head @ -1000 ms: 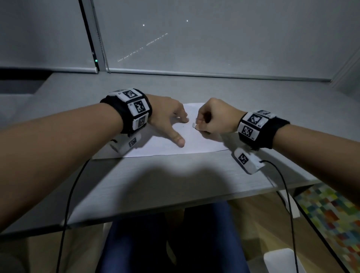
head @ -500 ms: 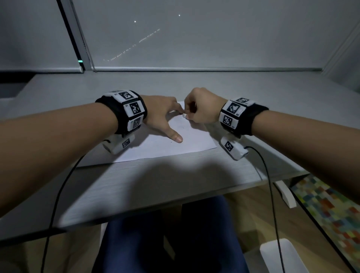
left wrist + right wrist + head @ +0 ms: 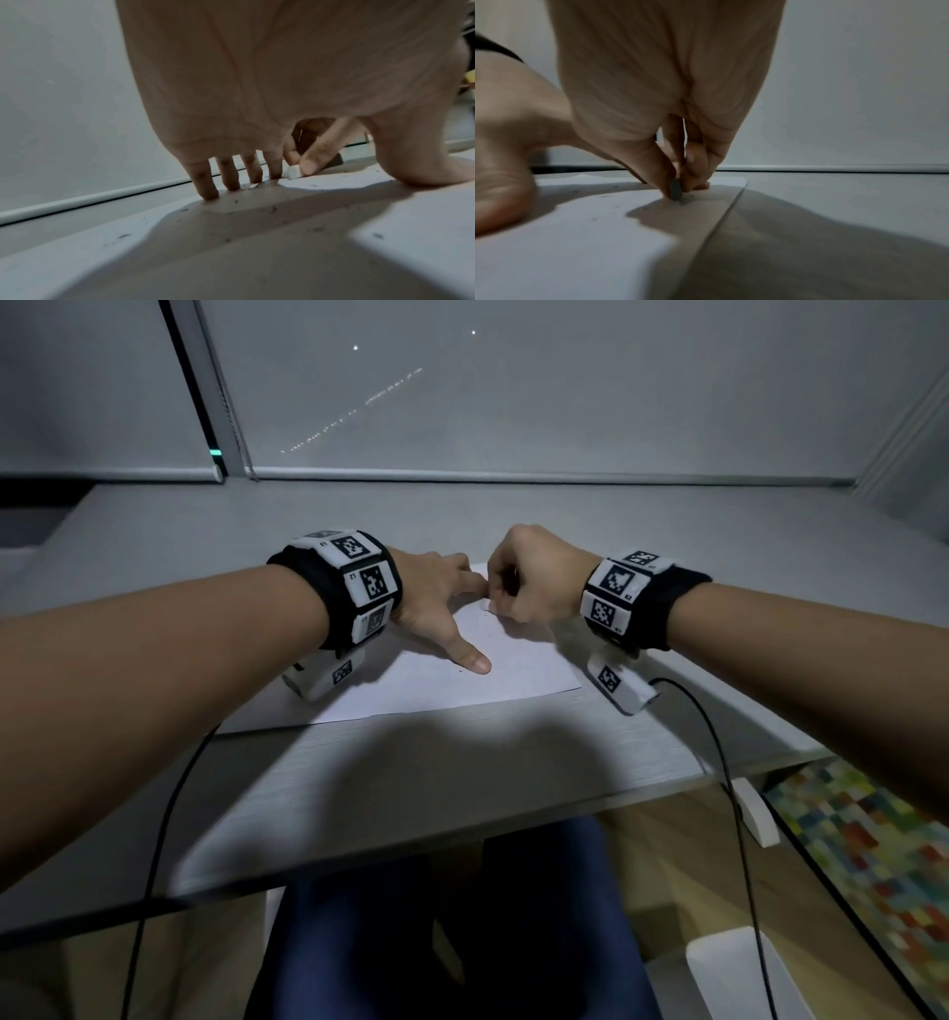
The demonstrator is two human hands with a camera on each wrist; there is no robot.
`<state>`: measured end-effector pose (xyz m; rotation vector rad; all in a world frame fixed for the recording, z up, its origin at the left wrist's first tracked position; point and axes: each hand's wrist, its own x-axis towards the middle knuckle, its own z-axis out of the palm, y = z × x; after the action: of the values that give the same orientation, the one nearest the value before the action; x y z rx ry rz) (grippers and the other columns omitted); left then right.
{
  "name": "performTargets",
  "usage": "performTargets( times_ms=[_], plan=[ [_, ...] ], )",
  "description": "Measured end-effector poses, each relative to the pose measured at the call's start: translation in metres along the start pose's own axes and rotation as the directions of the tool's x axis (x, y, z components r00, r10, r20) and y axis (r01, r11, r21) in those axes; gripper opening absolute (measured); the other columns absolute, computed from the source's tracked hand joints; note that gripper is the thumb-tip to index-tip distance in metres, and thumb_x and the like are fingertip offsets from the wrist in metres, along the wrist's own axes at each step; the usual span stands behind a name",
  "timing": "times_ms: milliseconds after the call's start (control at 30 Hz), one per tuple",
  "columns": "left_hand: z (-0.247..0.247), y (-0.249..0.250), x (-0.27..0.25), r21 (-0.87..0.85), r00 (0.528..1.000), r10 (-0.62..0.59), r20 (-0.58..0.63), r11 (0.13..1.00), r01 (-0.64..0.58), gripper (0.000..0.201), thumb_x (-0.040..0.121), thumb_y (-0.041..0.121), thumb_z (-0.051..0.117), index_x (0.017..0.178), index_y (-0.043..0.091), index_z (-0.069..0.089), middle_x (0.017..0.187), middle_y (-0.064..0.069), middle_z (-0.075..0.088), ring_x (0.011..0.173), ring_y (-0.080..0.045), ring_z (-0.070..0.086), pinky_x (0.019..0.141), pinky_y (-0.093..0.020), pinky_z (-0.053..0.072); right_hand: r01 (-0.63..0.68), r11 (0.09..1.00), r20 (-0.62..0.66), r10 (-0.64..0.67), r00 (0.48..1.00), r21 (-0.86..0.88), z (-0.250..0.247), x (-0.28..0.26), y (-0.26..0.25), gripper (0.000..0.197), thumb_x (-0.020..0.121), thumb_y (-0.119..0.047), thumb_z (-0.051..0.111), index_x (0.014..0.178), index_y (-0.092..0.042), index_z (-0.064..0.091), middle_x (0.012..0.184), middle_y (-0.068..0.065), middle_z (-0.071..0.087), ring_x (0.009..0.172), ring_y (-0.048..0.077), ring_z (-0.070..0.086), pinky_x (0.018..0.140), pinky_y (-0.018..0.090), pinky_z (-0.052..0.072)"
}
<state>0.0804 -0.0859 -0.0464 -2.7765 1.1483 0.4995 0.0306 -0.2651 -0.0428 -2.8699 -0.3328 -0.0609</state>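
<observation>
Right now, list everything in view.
paper: one, white, flat on the desk
eraser: one, white, on the paper, pinched
crumbs: many, dark, scattered on the paper
desk: one, grey, under the paper
blinds: two, grey, behind the desk
cables: two, black, over the desk's near edge
rug: one, multicoloured, floor at right
wristbands: two, black with white markers, on wrists
left hand: one, fingers spread, pressing the paper
right hand: one, fingers pinching the eraser
</observation>
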Motion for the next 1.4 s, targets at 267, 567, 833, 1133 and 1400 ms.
performTargets(
  times_ms=[267,567,833,1133,1400],
  plan=[
    [-0.002,0.001,0.000,-0.022,1.000,-0.001,0.018,1.000,0.001,0.099,0.050,0.097,0.069,0.134,0.048,0.049,0.131,0.010,0.042,0.132,-0.023,0.042,0.110,-0.055,0.041,0.122,0.990,0.076,-0.127,0.989,0.075,0.006,-0.011,-0.016,0.008,0.081,-0.013,0.072,0.074,-0.011,0.073,0.063,-0.006,0.066,0.053,0.005,0.057,0.055,0.020,0.050],
    [-0.005,0.006,0.002,0.048,0.998,-0.047,0.043,0.998,0.045,0.125,0.059,0.096,0.064,0.162,0.046,0.016,0.146,0.008,0.035,0.144,-0.026,0.033,0.110,-0.057,0.038,-0.043,0.999,0.013,0.044,0.999,-0.032,-0.003,0.004,0.008,0.014,0.083,-0.020,0.076,0.069,-0.018,0.074,0.067,-0.005,0.071,0.065,0.016,0.069,0.070,0.036,0.064],
    [-0.011,0.014,0.002,0.078,0.997,-0.057,0.051,0.996,0.053,0.117,0.057,0.093,0.070,0.156,0.042,0.031,0.135,0.006,0.038,0.137,-0.027,0.040,0.105,-0.051,0.040,-0.003,0.997,0.049,-0.001,0.999,0.073,0.001,-0.003,-0.008,0.012,0.080,-0.015,0.076,0.069,-0.016,0.075,0.061,-0.005,0.067,0.054,0.006,0.056,0.059,0.022,0.049],
    [-0.009,0.010,0.003,0.046,0.996,-0.077,0.052,0.996,0.074,0.116,0.054,0.093,0.073,0.152,0.045,0.033,0.128,0.007,0.036,0.131,-0.025,0.037,0.108,-0.055,0.041,0.015,0.996,0.041,-0.018,0.999,0.084,0.004,-0.004,-0.012,0.012,0.080,-0.012,0.074,0.069,-0.013,0.074,0.065,-0.001,0.072,0.058,0.010,0.065,0.061,0.023,0.056],
    [-0.010,0.010,0.002,0.055,0.990,-0.102,0.098,0.994,0.096,0.127,0.045,0.101,0.065,0.155,0.064,0.012,0.138,0.008,0.032,0.139,-0.027,0.032,0.108,-0.058,0.038,-0.068,0.997,-0.009,0.068,0.998,0.029,-0.005,-0.004,0.010,0.015,0.084,-0.018,0.079,0.070,-0.014,0.078,0.064,-0.004,0.074,0.064,0.015,0.072,0.071,0.034,0.064]
  ],
)
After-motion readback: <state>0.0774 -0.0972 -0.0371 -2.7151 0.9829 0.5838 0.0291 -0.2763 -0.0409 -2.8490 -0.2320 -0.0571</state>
